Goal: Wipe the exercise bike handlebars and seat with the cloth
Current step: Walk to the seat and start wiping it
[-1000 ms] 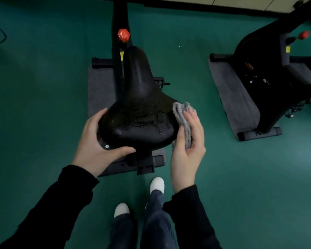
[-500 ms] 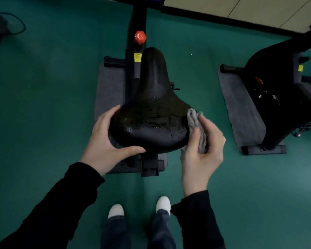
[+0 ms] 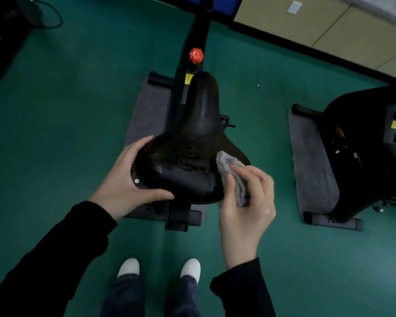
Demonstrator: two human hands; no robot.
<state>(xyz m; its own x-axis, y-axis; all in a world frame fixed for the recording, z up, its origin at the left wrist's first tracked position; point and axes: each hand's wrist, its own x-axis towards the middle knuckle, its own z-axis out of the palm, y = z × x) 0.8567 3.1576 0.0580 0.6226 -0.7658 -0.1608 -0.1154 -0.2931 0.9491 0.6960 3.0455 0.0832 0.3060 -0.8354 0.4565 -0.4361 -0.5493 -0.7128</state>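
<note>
The black bike seat (image 3: 192, 145) fills the middle of the view, its wide rear end toward me and wet droplets on top. My left hand (image 3: 128, 181) grips the seat's rear left edge, thumb along the back rim. My right hand (image 3: 245, 202) holds a folded grey cloth (image 3: 231, 175) and presses it onto the seat's rear right part. The handlebars are out of view.
The bike frame with a red knob (image 3: 196, 55) stands on a grey mat (image 3: 146, 115) on green floor. A second black bike (image 3: 364, 145) on its own mat is at right. My white shoes (image 3: 190, 269) are below the seat. Beige cabinets (image 3: 329, 26) line the far wall.
My right hand has brought the cloth from the seat's right side edge up onto its top surface. The left hand keeps the same hold. The camera has tilted up slightly.
</note>
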